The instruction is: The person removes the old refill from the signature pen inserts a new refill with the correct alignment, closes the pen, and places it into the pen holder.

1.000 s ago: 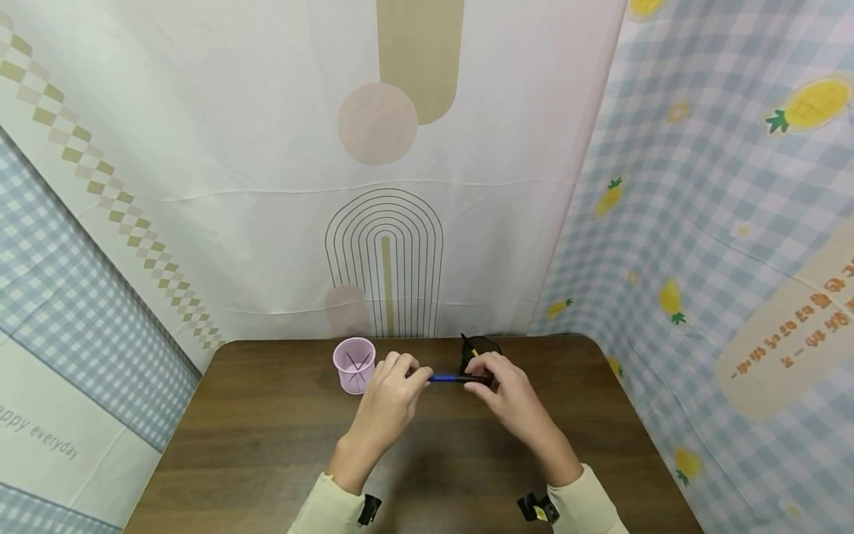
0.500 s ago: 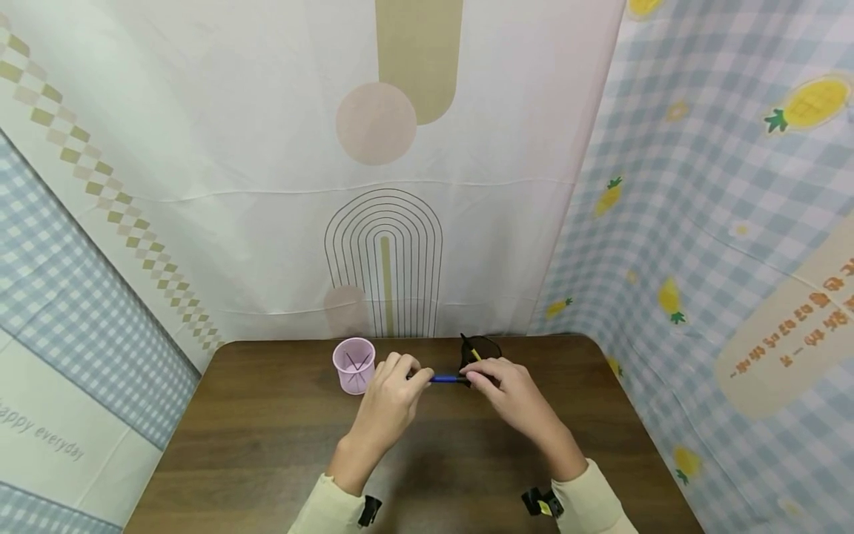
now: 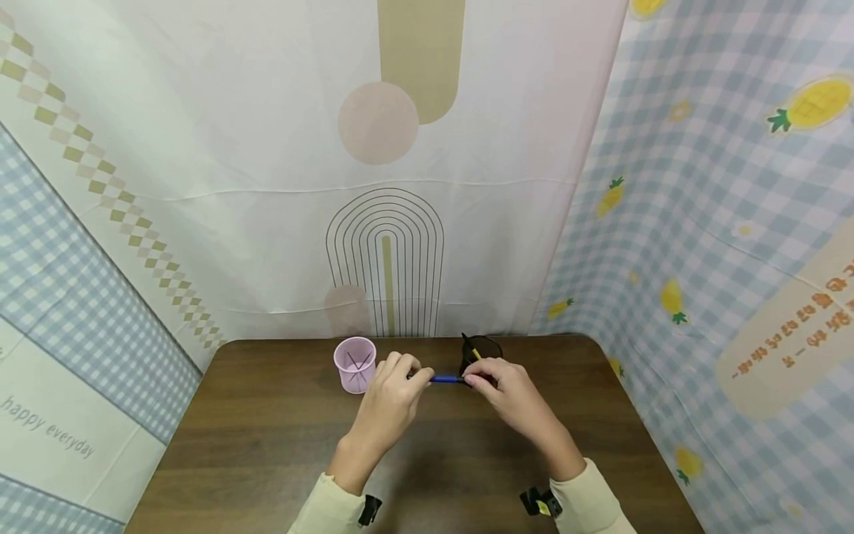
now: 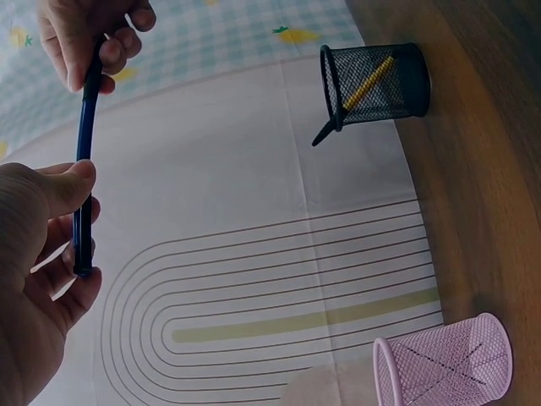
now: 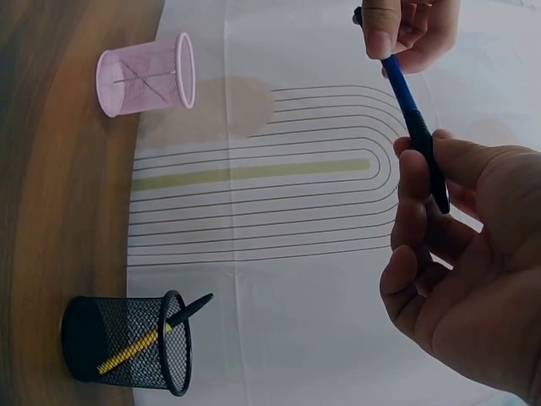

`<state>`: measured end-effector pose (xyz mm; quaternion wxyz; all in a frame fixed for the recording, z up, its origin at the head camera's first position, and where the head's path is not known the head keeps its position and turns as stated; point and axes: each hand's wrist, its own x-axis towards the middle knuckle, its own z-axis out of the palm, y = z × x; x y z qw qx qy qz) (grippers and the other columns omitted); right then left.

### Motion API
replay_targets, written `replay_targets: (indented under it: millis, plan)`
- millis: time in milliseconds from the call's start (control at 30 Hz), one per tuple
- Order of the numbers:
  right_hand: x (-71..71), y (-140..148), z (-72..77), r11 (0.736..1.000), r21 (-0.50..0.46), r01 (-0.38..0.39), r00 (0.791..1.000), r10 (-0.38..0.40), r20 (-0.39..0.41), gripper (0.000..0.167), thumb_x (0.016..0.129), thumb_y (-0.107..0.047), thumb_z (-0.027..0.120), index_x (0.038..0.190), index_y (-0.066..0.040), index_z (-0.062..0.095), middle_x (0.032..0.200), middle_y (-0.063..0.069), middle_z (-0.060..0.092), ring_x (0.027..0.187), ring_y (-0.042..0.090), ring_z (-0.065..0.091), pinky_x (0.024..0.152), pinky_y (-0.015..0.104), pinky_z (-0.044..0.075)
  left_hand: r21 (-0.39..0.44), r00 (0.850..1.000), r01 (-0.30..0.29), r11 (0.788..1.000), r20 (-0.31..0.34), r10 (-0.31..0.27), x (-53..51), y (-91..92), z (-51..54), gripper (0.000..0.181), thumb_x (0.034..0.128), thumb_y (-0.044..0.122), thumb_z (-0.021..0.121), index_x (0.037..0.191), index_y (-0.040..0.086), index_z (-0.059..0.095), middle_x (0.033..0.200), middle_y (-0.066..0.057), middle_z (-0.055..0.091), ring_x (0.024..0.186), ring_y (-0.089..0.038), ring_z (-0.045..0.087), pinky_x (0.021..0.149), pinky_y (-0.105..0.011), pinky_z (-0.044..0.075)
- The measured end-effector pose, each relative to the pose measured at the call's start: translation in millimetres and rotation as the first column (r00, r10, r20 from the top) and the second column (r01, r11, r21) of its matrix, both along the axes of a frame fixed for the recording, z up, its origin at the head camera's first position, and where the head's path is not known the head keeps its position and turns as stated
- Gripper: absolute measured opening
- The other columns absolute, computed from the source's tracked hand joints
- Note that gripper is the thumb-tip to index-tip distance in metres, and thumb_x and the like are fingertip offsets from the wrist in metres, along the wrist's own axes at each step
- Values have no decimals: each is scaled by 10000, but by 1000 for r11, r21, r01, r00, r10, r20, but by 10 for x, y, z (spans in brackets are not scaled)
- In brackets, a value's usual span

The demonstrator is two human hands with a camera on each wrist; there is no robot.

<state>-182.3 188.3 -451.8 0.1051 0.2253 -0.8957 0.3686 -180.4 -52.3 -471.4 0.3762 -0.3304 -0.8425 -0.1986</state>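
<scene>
Right wrist view shows the whole black mesh pen holder (image 5: 80, 338), part of which the right hand (image 3: 510, 389) covers in the head view. It stands far right on the wooden table (image 3: 440, 475), a yellow-and-black pen (image 5: 135, 348) leaning inside, end past the rim. Far left stands a pink mesh cup (image 3: 348, 380), dark lines crossing within. Left hand (image 3: 389, 397) and right hand, apart, each pinch a blue-and-black pen (image 5: 405, 93) near one end, above the table. Patterned cloth (image 3: 507, 222) hangs beyond.
</scene>
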Motion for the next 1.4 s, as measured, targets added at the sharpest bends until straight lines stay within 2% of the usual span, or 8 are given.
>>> replay_targets:
  millis: [167,533,900,1200,1400]
  plan:
    - [-1,4,-4,1000,-17,-20,1000,20,5,54,957,-147,726,1000,-174,744,898,-116,675,755,35,536,672,237,496,-1,1000,1,1000,10,-1,-5,-1,-5,73,923,132,741,994,116,739,923,-31,608,849,-229,546,667,-338,423]
    - [-7,-26,-41,999,-42,-24,999,22,-39,156,908,-110,776,998,-209,697,907,-97,606,797,51,543,677,232,507,10,1000,5,1000,2,-5,-27,0,-12,82,906,132,754,984,113,735,919,-34,613,854,-238,558,674,-345,426]
    - [-1,-42,-52,997,-75,-19,999,15,-51,198,883,-79,795,1000,-205,697,944,-78,608,834,60,567,684,234,516,10,1000,8,1000,29,-9,-23,-4,-4,76,934,149,721,999,111,732,931,-33,617,867,-237,563,693,-346,437]
    - [6,-14,-22,999,-40,-20,998,17,-65,298,843,-115,842,1109,-178,724,979,-73,631,849,63,590,720,246,534,17,1000,19,1000,24,-19,-25,-13,8,81,921,125,739,1001,109,738,928,-30,619,864,-234,565,704,-350,453]
    - [-16,9,3,999,3,-41,997,41,-73,190,907,-162,789,1095,-170,761,975,-101,665,809,41,555,703,257,513,-4,1000,6,1000,30,-6,-14,-7,20,79,936,118,724,1013,120,742,927,-28,612,859,-228,553,689,-340,435]
